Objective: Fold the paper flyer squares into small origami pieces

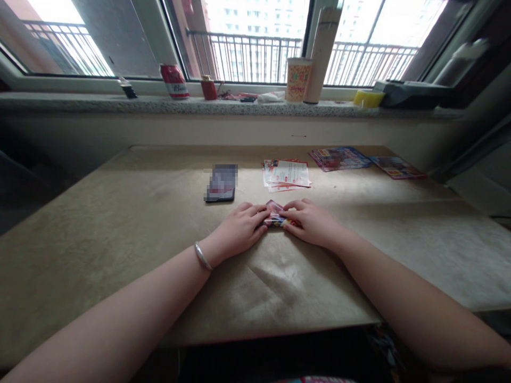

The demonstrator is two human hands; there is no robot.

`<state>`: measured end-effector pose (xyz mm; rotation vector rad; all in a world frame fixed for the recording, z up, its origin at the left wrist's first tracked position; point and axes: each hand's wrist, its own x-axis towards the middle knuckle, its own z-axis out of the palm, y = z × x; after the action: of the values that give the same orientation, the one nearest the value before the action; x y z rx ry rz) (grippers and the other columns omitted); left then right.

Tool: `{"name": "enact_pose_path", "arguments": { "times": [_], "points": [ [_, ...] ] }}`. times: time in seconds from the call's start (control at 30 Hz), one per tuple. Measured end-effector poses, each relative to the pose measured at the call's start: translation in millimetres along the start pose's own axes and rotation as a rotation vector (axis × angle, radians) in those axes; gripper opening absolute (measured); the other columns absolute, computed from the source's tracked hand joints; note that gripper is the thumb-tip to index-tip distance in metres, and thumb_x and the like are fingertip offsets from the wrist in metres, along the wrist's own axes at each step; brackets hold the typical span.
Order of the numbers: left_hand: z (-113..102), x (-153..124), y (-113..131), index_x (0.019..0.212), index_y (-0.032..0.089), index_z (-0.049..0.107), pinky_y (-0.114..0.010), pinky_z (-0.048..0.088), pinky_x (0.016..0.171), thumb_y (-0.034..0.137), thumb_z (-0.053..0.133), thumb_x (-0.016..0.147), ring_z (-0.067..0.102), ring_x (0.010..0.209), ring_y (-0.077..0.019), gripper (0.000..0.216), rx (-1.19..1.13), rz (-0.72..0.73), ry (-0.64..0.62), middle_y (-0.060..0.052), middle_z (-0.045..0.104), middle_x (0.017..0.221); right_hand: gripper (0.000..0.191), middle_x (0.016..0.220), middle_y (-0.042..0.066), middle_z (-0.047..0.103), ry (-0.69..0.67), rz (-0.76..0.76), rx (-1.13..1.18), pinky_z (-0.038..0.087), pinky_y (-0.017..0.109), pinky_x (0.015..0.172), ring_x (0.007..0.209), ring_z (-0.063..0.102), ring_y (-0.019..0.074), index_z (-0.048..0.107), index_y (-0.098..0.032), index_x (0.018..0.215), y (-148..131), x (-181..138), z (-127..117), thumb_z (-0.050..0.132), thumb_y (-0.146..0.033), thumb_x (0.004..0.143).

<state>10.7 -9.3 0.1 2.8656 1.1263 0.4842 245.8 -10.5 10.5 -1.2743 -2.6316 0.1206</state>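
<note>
A small piece of colorful printed paper (pixel 274 207), folded with a pointed top, lies flat on the table in front of me. My left hand (pixel 242 226) grips its left side, thumb and fingertips pressed on the edge. From the other side my right hand (pixel 312 222) pinches the paper's right part and hides some of it. Just beyond the hands is a loose stack of white and red printed sheets (pixel 290 173). A dark phone (pixel 222 183), its screen blurred out, rests beyond my left hand.
Colorful leaflets (pixel 341 158) lie at the table's back right, with more leaflets (pixel 399 167) beside them. On the windowsill (pixel 147 106) stand a red can (pixel 174 81), a red jar (pixel 208 88), a paper cup (pixel 298 80), a tall tube (pixel 322 56) and yellow tape (pixel 368 98).
</note>
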Motion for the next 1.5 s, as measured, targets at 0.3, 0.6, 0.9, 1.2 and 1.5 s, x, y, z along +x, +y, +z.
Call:
{"name": "enact_pose_path", "arguments": {
  "times": [0.3,0.6,0.9,1.2,1.5],
  "points": [
    [1.5,2.3,-1.1,0.137,0.022,0.051,-0.042,0.035,0.111,0.037,0.039,0.1,0.047,0.124,-0.0232,0.041,0.01,-0.01,-0.039,-0.007,0.049,0.143,0.042,0.125,0.01,0.063,0.012,-0.005,-0.003,0.047,0.042,0.097,0.11,0.057,0.0269,0.063,-0.022,0.129,1.1,0.3,1.2,0.05,-0.039,0.093],
    [1.8,6.4,0.1,0.134,0.024,0.054,-0.042,0.039,0.106,0.037,0.04,0.1,0.051,0.116,-0.0232,0.039,-0.002,-0.041,-0.022,-0.006,0.055,0.136,0.035,0.124,0.01,0.067,0.059,0.043,0.092,0.046,0.04,0.099,0.11,0.062,0.0255,0.071,-0.02,0.117,2.3,2.2,1.7,0.056,-0.035,0.089],
    [-0.7,-0.6,3.2,0.139,0.025,0.049,-0.044,0.039,0.106,0.035,0.046,0.096,0.05,0.116,-0.0246,0.044,0.007,-0.026,-0.025,-0.005,0.053,0.14,0.032,0.122,0.011,0.067,0.091,0.001,0.157,0.045,0.041,0.1,0.111,0.06,0.0242,0.072,-0.017,0.114,5.5,3.2,4.8,0.057,-0.032,0.089],
    [-3.5,0.6,1.9,0.135,0.024,0.052,-0.043,0.043,0.102,0.034,0.048,0.096,0.052,0.115,-0.0244,0.041,0.003,-0.03,0.003,-0.009,0.058,0.128,0.037,0.122,0.012,0.065,0.07,0.023,0.0,0.046,0.043,0.097,0.109,0.056,0.0271,0.065,-0.019,0.124,1.0,0.1,3.6,0.056,-0.031,0.09],
    [-10.6,-5.2,1.1,0.131,0.024,0.055,-0.04,0.051,0.092,0.031,0.046,0.097,0.058,0.104,-0.0228,0.035,0.056,0.023,0.031,-0.006,0.064,0.121,0.039,0.127,0.007,0.063,0.16,-0.063,0.14,0.045,0.04,0.102,0.115,0.056,0.0211,0.063,-0.028,0.128,5.3,7.5,15.8,0.053,-0.019,0.091]
  ]
}}
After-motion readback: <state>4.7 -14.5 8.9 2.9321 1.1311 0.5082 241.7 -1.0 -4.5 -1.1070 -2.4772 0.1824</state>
